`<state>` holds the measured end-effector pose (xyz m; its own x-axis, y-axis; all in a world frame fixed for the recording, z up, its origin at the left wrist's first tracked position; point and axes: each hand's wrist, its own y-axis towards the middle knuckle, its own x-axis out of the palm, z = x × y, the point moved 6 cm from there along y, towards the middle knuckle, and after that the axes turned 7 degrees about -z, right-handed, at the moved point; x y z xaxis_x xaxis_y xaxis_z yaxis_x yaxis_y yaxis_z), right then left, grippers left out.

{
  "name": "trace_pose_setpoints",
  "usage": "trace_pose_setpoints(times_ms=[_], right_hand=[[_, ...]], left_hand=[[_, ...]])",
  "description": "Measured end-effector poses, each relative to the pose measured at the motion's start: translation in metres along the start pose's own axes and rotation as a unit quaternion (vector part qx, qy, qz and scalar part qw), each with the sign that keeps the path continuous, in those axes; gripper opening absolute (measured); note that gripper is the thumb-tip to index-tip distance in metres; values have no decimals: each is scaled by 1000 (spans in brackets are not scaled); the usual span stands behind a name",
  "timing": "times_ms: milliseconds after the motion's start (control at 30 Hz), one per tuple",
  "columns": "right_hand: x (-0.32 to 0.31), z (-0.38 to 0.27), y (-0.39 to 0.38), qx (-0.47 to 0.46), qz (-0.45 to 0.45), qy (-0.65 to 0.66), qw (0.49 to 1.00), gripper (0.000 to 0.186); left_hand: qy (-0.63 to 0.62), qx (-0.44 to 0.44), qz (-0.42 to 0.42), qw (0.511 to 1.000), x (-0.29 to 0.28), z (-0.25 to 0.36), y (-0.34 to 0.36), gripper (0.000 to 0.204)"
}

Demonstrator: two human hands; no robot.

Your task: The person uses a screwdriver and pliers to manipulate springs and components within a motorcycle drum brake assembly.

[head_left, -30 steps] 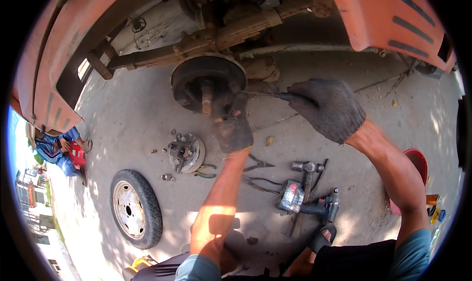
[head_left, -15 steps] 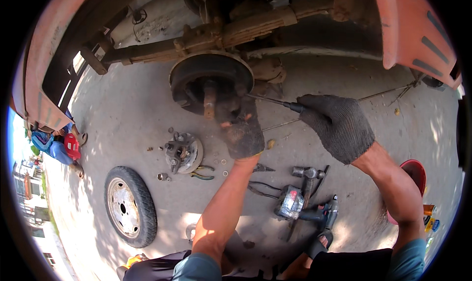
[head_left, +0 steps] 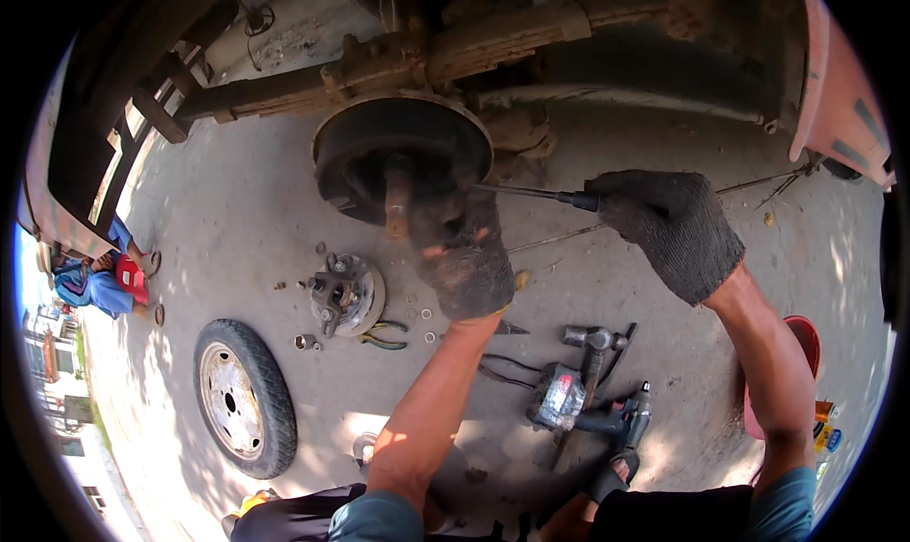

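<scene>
A screwdriver (head_left: 585, 201) with a dark handle is gripped in my right hand (head_left: 675, 234), which wears a dark knit glove. Its thin shaft points left, and the tip meets the right lower edge of the round brake assembly (head_left: 353, 153). My left hand (head_left: 464, 269), gloved too, is curled up against the underside of that assembly, just right of the rusty axle stub (head_left: 396, 206). Bare fingertips show through holes in the left glove. Shadow and blur hide what those fingers grip.
Below on the concrete lie a wheel hub (head_left: 358, 296), pliers (head_left: 384, 337), a hammer (head_left: 592, 343), a power tool (head_left: 559, 397) and a spoked-hole wheel with tyre (head_left: 237, 400). A red basin (head_left: 804, 345) stands right. Leaf springs (head_left: 512, 49) cross overhead. A person (head_left: 104, 281) sits far left.
My view has shifted slightly. My right hand with the screwdriver sits a little farther right, its tip still at the brake assembly's edge. The left hand stays beneath the assembly.
</scene>
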<state>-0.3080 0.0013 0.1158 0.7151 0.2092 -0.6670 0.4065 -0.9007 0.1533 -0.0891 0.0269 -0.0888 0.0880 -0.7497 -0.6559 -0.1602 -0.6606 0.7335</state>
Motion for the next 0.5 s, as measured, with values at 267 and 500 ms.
trace_pose_setpoints(times_ms=[267,500], right_hand=[[5,-26,-3,-70,16,-158,985,28],[6,-32,-8,-31,8,-160,987,29]], left_hand=[[-141,-23,42,989,-4,-14,0,48],[771,173,-180,586,34,9,-20,37]])
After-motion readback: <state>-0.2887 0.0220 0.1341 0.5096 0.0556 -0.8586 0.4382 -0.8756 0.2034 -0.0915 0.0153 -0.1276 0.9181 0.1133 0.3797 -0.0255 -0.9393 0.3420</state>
